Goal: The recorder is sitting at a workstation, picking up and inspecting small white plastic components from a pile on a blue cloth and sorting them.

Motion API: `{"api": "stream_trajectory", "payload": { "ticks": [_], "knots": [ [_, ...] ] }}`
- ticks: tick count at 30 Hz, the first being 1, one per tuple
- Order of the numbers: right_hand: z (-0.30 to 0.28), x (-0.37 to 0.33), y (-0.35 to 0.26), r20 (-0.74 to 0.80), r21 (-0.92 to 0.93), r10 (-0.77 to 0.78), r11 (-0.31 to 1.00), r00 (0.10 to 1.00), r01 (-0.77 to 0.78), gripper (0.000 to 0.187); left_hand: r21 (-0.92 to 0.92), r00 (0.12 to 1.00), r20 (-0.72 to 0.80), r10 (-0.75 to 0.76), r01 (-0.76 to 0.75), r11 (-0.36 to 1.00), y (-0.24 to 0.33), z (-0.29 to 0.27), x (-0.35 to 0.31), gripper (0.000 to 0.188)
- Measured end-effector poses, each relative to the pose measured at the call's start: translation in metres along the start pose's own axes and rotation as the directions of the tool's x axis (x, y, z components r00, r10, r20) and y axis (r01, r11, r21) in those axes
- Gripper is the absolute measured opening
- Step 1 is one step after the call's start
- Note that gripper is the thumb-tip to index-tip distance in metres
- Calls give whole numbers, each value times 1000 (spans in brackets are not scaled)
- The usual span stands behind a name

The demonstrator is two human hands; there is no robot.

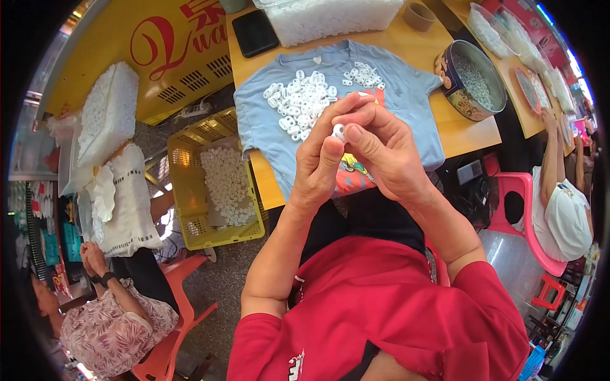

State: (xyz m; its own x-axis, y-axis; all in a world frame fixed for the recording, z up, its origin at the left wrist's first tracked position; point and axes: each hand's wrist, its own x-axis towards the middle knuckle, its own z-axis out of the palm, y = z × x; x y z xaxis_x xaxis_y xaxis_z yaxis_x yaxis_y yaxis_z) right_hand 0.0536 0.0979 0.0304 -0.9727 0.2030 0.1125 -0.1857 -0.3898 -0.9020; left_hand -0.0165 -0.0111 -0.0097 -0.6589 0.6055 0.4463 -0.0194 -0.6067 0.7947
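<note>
My left hand (321, 159) and my right hand (381, 147) meet above the near edge of a wooden table, both pinching one small white plastic part (338, 132) between thumbs and fingertips. Just beyond them a blue T-shirt (267, 120) lies spread over the table. On it sit a large heap of white plastic pieces (298, 101) and a smaller cluster of white pieces (363, 75). My red shirt fills the lower middle of the picture.
A clear bin of white parts (330, 19), a black phone (254, 32) and a round decorated tin of pieces (473, 79) stand further back. A yellow crate (190, 190) with white parts sits on the floor left. Seated people are at lower left and right, on pink chairs (527, 222).
</note>
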Motion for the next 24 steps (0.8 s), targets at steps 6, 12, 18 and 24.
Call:
{"api": "stream_trajectory", "payload": {
  "ticks": [6,12,18,24],
  "knots": [
    [2,-1,5,-6,-42,-60,997,998,60,16,45,999,-4,36,-36,998,2,-1,1,62],
    [12,5,13,-17,45,-96,994,995,96,15,0,999,-19,45,-45,999,3,-3,4,62],
    [23,14,16,-153,108,9,994,988,8,18,-13,984,-179,3,-6,1000,-1,-5,2,52],
    [23,16,10,-180,-97,-110,991,977,93,21,332,935,-307,175,-67,941,3,4,4,16]
  ]
}}
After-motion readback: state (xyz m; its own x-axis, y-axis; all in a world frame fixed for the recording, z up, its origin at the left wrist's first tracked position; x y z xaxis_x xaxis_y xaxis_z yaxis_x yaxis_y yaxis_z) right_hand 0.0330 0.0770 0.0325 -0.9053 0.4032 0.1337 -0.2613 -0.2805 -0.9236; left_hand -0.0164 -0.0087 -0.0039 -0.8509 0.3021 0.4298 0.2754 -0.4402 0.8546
